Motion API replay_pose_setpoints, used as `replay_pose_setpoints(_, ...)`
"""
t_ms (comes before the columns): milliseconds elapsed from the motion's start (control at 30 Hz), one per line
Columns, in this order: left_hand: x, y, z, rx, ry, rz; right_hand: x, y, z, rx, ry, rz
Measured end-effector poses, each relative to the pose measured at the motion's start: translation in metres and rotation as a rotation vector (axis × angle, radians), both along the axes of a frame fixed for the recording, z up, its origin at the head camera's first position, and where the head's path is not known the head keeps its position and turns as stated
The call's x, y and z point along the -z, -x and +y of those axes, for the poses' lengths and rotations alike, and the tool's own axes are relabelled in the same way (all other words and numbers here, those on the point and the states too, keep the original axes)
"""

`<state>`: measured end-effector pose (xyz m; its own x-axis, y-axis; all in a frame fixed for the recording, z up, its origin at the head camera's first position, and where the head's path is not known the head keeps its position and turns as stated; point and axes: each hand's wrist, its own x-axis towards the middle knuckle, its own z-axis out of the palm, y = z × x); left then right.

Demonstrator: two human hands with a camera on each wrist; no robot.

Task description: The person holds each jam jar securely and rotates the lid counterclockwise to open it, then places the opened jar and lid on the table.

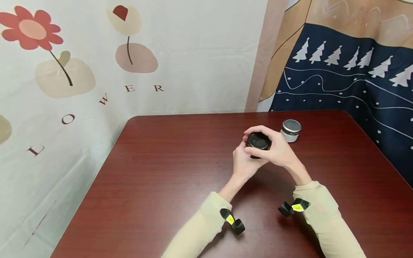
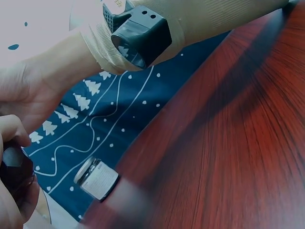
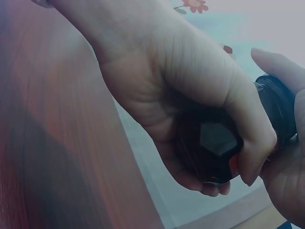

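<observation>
Above the table, both hands hold a dark jar (image 3: 212, 143) with a black lid (image 1: 259, 139). My left hand (image 1: 246, 161) grips the jar's body from below, its fingers and thumb curled round the dark base in the right wrist view. From the other side, my right hand (image 1: 280, 149) curls its thumb and fingers round the jar at the lid. Its fingertips are partly hidden. A second jar (image 1: 291, 131), with a grey lid and a pale label, stands on the table just beyond the right hand.
The dark red wooden table (image 1: 155, 172) extends around the hands. Behind it hangs a pale cloth (image 1: 200, 64) with flower prints, and at the right a navy cloth (image 1: 326, 82) with white trees. Small black cameras (image 1: 233, 220) sit on both wrists.
</observation>
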<state>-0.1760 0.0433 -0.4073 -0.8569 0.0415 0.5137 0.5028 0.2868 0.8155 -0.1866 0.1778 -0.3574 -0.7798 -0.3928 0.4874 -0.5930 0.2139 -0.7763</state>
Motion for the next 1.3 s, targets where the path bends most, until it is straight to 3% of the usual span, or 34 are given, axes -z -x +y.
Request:
replay_pose_setpoints(433, -0.004, -0.005, -0.023, -0.025, 0.019, -0.012, -0.002, 0.000, -0.019, -0.028, -0.021, 0.003)
replay_pose_setpoints(500, -0.005, -0.006, -0.026, -0.035, 0.025, -0.011, -0.010, -0.006, -0.024, -0.033, -0.024, 0.001)
replay_pose_setpoints(667, -0.004, -0.009, -0.032, -0.053, 0.024, -0.021, -0.010, -0.007, -0.032, -0.049, -0.029, -0.010)
replay_pose_setpoints(733, -0.003, -0.010, -0.035, -0.054, 0.019, -0.028, -0.001, -0.001, -0.033, -0.056, -0.025, -0.008)
replay_pose_setpoints(1033, -0.001, -0.011, -0.040, -0.073, 0.058, -0.028, 0.005, 0.001, -0.041, -0.086, 0.025, 0.005)
replay_pose_setpoints(1300, -0.002, -0.012, -0.040, -0.046, 0.072, -0.043, 0.008, 0.001, -0.044, -0.101, 0.094, 0.014)
